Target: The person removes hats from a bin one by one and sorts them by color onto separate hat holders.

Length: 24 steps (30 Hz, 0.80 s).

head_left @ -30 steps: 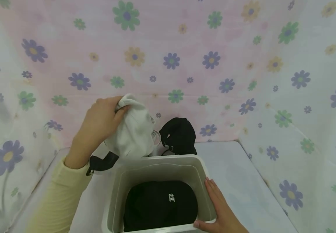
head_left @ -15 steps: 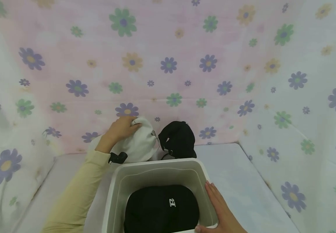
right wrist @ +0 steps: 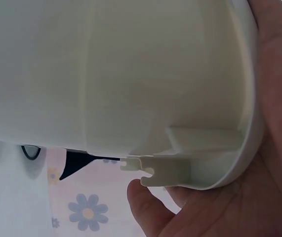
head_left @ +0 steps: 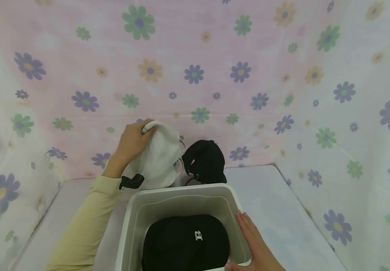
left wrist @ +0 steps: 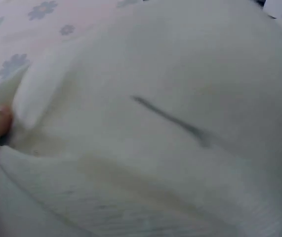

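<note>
My left hand [head_left: 132, 143] pinches the top edge of a limp white cloth item [head_left: 159, 156] behind the bin. In the left wrist view this white cloth [left wrist: 131, 64] fills most of the frame, with a thin dark mark on it and my fingertips at the left edge. My right hand [head_left: 257, 244] holds the near right corner of a pale grey plastic bin [head_left: 181, 190], the thumb at the front rim. The right wrist view shows that hand [right wrist: 220, 207] against the bin's moulded rim. A black cap [head_left: 178, 241] with a white letter lies inside the bin.
Another black cap [head_left: 205, 162], with a strap and buckle at its back, stands behind the bin, just right of the white cloth. Flower-printed fabric [head_left: 195, 56] surrounds the pale tabletop [head_left: 266, 195] at the back and sides.
My left hand lowered the white cloth and moved right, then raised its top edge again slightly. The right hand stays on the bin's corner.
</note>
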Motion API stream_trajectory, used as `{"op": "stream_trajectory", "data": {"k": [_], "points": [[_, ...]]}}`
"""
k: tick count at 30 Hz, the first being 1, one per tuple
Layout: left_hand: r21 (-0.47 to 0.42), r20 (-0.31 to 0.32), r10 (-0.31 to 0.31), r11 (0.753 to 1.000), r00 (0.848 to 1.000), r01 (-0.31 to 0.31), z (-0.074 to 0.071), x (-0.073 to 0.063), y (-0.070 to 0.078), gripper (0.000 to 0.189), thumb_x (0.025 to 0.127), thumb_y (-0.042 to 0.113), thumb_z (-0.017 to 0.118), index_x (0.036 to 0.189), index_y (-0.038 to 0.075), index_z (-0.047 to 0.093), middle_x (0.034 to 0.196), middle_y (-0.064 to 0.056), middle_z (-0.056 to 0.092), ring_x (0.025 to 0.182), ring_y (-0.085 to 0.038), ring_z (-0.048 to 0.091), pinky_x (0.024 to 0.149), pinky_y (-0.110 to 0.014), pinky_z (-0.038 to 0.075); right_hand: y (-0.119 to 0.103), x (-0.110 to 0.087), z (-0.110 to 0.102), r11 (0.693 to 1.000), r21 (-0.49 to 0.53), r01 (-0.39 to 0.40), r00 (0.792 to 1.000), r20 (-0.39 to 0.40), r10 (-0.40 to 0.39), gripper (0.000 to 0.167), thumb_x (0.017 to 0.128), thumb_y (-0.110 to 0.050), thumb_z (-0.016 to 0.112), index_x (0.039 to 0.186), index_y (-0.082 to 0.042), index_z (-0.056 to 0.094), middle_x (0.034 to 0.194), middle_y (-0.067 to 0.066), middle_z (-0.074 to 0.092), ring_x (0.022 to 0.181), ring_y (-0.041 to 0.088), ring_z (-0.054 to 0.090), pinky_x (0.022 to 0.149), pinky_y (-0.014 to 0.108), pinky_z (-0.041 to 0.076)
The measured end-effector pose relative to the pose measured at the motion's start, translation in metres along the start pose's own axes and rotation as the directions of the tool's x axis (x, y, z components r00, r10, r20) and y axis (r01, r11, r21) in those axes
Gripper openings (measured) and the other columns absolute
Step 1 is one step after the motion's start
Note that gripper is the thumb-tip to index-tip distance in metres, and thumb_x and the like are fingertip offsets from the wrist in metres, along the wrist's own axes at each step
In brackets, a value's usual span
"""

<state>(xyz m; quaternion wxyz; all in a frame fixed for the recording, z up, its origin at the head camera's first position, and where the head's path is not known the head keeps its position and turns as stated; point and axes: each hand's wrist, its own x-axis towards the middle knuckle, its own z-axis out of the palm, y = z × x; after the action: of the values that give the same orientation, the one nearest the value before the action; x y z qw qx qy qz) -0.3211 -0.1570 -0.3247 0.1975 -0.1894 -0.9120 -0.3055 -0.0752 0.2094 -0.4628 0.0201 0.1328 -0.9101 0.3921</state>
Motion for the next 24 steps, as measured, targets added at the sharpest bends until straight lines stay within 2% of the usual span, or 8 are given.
{"op": "stream_trajectory", "data": {"k": [2,4,7,10,13,16,19,24], "points": [[-0.003,0.0,0.005,1.0,1.0,-0.005,0.002,0.0,0.001,0.041,0.105,0.03,0.058,0.14,0.009,0.062,0.117,-0.025,0.07,0.093,-0.042,0.069,0.075,-0.056,0.054,0.0,0.0,-0.001,1.0,0.005,-0.017,1.0,0.005,0.017,0.117,0.072,-0.047,0.089,0.164,-0.021,0.021,0.167,0.013,0.025,0.147,-0.008,0.005,0.103,0.076,0.036],[0.038,0.089,0.004,0.999,0.996,-0.007,0.006,0.0,-0.002,0.042,0.105,0.032,0.058,0.14,0.01,0.061,0.12,-0.024,0.07,0.095,-0.041,0.069,0.078,-0.057,0.054,-0.001,-0.001,-0.001,0.999,0.015,-0.039,0.999,0.015,0.039,0.116,0.072,-0.046,0.088,0.164,-0.023,0.021,0.168,0.012,0.024,0.146,-0.008,0.004,0.104,0.076,0.035],[0.127,0.277,-0.014,0.992,0.961,-0.022,0.012,-0.003,-0.009,0.045,0.104,0.034,0.06,0.141,0.009,0.06,0.127,-0.02,0.068,0.104,-0.039,0.068,0.083,-0.057,0.053,0.0,0.0,-0.001,0.999,0.027,-0.034,0.999,0.022,0.033,0.116,0.073,-0.044,0.089,0.164,-0.023,0.02,0.168,0.012,0.023,0.143,-0.016,0.001,0.103,0.076,0.036],[0.168,0.365,-0.034,0.985,0.93,-0.03,0.016,-0.007,-0.015,0.053,0.1,0.037,0.063,0.143,0.006,0.058,0.134,-0.019,0.065,0.115,-0.04,0.065,0.091,-0.059,0.052,0.001,0.0,0.0,0.999,0.035,-0.017,1.0,0.019,0.016,0.117,0.072,-0.044,0.09,0.164,-0.024,0.02,0.168,0.013,0.023,0.136,-0.028,-0.003,0.101,0.075,0.038],[0.164,0.349,-0.046,0.986,0.936,-0.013,0.017,-0.01,-0.017,0.06,0.096,0.041,0.067,0.144,0.005,0.057,0.138,-0.02,0.063,0.121,-0.043,0.062,0.094,-0.062,0.05,0.002,0.0,0.0,0.999,0.03,-0.01,1.0,0.011,0.01,0.118,0.071,-0.045,0.09,0.164,-0.024,0.021,0.167,0.014,0.024,0.141,-0.021,0.0,0.101,0.074,0.04],[0.162,0.329,-0.04,0.987,0.943,-0.014,0.017,-0.014,-0.017,0.071,0.093,0.049,0.069,0.147,0.005,0.054,0.143,-0.02,0.059,0.127,-0.044,0.057,0.099,-0.063,0.047,0.001,0.0,-0.001,0.998,0.036,-0.044,0.999,0.026,0.043,0.118,0.072,-0.045,0.09,0.164,-0.026,0.02,0.168,0.013,0.022,0.152,0.006,0.007,0.103,0.074,0.039],[0.142,0.3,-0.032,0.99,0.953,-0.011,0.016,-0.02,-0.017,0.085,0.089,0.058,0.07,0.152,0.006,0.046,0.149,-0.021,0.052,0.134,-0.045,0.05,0.106,-0.064,0.042,-0.002,0.0,-0.002,0.995,0.048,-0.088,0.995,0.052,0.085,0.117,0.073,-0.045,0.089,0.165,-0.027,0.018,0.169,0.011,0.02,0.153,0.033,0.013,0.106,0.074,0.036],[-0.002,0.224,-0.047,0.999,0.973,0.049,0.004,-0.043,-0.019,0.093,0.091,0.059,0.069,0.16,0.01,0.031,0.16,-0.019,0.038,0.146,-0.044,0.034,0.115,-0.065,0.03,-0.002,0.0,-0.004,0.991,0.053,-0.122,0.99,0.075,0.118,0.117,0.074,-0.046,0.088,0.165,-0.029,0.016,0.17,0.005,0.017,0.153,0.035,0.012,0.107,0.071,0.037]]}}
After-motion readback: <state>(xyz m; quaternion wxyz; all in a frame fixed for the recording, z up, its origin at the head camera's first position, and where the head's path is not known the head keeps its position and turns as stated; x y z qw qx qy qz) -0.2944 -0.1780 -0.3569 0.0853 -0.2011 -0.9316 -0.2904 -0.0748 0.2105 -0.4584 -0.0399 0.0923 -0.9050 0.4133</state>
